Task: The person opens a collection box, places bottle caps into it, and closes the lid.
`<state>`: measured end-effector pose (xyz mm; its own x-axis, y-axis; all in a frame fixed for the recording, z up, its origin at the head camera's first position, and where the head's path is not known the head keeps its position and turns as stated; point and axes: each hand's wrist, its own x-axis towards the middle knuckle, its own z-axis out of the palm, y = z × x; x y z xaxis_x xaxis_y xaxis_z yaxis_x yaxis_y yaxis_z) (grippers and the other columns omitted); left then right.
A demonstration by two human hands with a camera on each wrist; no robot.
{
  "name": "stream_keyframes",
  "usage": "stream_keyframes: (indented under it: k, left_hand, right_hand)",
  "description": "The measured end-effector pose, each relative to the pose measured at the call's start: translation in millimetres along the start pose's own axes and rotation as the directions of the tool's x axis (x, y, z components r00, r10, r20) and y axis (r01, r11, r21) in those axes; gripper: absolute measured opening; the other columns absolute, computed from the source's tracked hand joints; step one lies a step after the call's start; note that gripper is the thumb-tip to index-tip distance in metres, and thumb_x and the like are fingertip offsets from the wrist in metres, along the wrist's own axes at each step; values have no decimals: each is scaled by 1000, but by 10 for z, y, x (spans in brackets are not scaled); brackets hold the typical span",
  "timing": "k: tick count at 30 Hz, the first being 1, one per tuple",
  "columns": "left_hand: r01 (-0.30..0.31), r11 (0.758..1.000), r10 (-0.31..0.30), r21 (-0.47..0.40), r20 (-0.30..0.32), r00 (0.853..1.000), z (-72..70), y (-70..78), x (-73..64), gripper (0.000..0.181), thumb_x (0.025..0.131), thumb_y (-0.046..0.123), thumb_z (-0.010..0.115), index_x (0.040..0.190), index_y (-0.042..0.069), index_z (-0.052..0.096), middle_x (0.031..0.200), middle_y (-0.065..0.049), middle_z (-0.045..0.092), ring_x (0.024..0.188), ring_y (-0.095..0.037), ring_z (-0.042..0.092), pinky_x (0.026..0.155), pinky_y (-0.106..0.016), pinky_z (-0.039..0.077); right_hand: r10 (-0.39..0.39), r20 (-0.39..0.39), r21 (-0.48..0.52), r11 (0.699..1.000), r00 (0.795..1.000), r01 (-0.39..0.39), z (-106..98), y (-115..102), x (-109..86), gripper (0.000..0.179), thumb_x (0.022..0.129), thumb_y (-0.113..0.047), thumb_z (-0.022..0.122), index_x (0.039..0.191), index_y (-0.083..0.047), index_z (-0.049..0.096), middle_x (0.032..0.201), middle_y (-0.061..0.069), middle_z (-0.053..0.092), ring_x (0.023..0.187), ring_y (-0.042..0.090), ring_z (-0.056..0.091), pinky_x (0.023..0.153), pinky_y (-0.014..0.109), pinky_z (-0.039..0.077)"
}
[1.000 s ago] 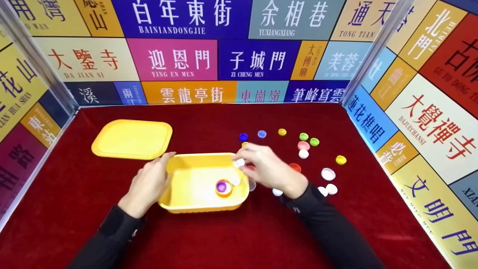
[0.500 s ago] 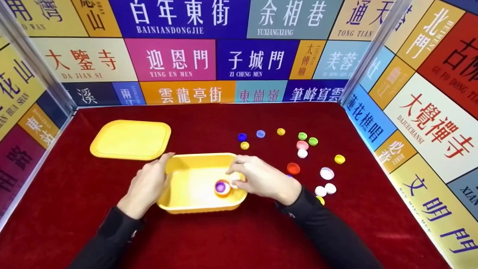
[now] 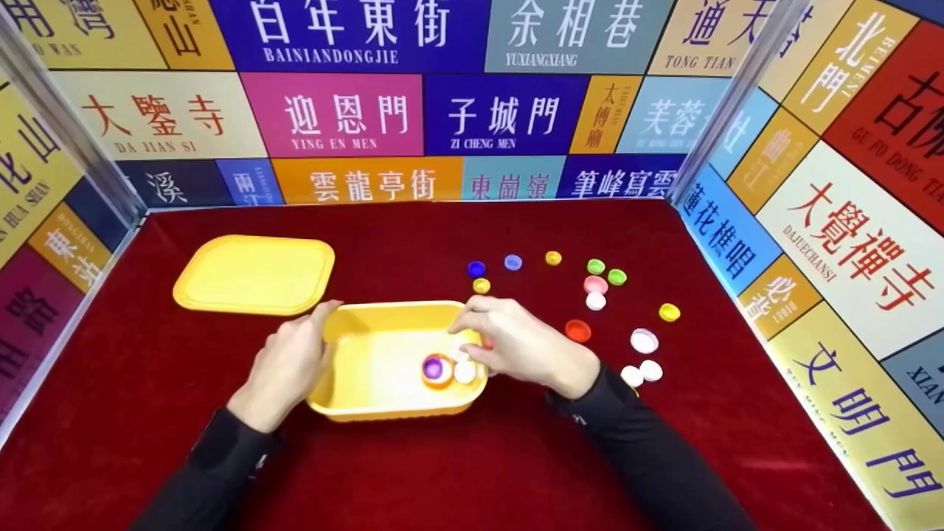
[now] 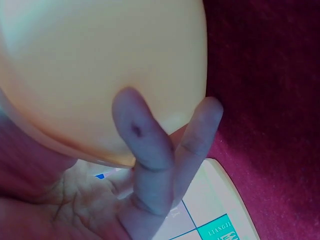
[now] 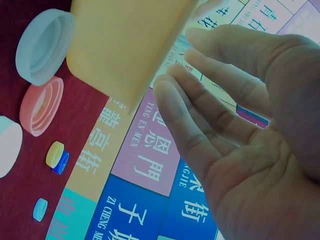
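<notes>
A yellow plastic box [image 3: 369,413] sits on the red cloth. My left hand [image 3: 287,369] holds its left end at the rim, and the left wrist view shows fingers [image 4: 150,145] against the outer wall. Above the box's right end is my right hand [image 3: 516,343], fingers loosely bent; the right wrist view shows nothing between them. Inside the box lie a purple cap [image 3: 433,368] in an orange cap [image 3: 445,383] and a white bottle cap [image 3: 464,372], with more white partly hidden by the right fingers. A red-pink cap [image 5: 42,106] lies outside, close to the box.
The yellow lid [image 3: 254,273] lies flat at the back left. Several loose caps spread across the right side, including a red cap [image 3: 578,331], a dark blue cap [image 3: 476,269], a green cap [image 3: 617,277] and a white cap [image 3: 644,341]. Printed panels [image 3: 332,114] wall in the table.
The right hand carried a white cap over the box's right end, let it go inside, then rose slightly with fingers parted. The left hand stayed on the box.
</notes>
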<state>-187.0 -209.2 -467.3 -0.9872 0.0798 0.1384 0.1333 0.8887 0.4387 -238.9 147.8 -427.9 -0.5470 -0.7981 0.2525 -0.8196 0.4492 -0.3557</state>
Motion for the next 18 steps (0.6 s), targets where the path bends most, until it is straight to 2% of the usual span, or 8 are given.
stream_keyframes:
  k: [7, 12, 15, 18]
  left_hand:
    - [20, 1000, -20, -7, 7, 1000, -5, -11, -7, 55, 110, 1, 65, 165, 10, 60, 134, -32, 79, 94, -54, 79, 60, -56, 60]
    - [31, 999, -31, -10, 23, 999, 3, -13, -4, 55, 111, 2, 65, 165, 10, 59, 134, -32, 79, 94, -52, 79, 61, -55, 61]
    - [34, 999, -34, -10, 26, 999, 1, -13, 2, 56, 111, 3, 66, 166, 10, 59, 134, -32, 79, 95, -52, 79, 61, -55, 61]
    - [40, 999, -39, -13, 26, 999, -2, -11, 8, 56, 112, 3, 66, 166, 10, 59, 136, -32, 78, 97, -52, 79, 63, -55, 61]
  right_hand:
    - [-13, -29, 39, 999, 999, 14, -16, 44, 11, 27, 107, -17, 87, 130, -2, 84, 125, 15, 80, 113, 32, 78, 99, 42, 69]
    - [-14, -83, 61, 998, 996, 19, -54, 124, 15, 24, 106, -10, 86, 128, -1, 85, 120, 17, 80, 105, 34, 80, 92, 44, 70]
    - [13, -126, 71, 997, 992, -4, -117, 207, 25, 23, 105, -6, 85, 127, -1, 86, 116, 18, 81, 101, 32, 82, 91, 44, 71]
    - [71, -156, 92, 994, 985, -57, -200, 323, 30, 24, 104, -5, 86, 128, -2, 86, 117, 19, 81, 105, 34, 85, 95, 45, 72]
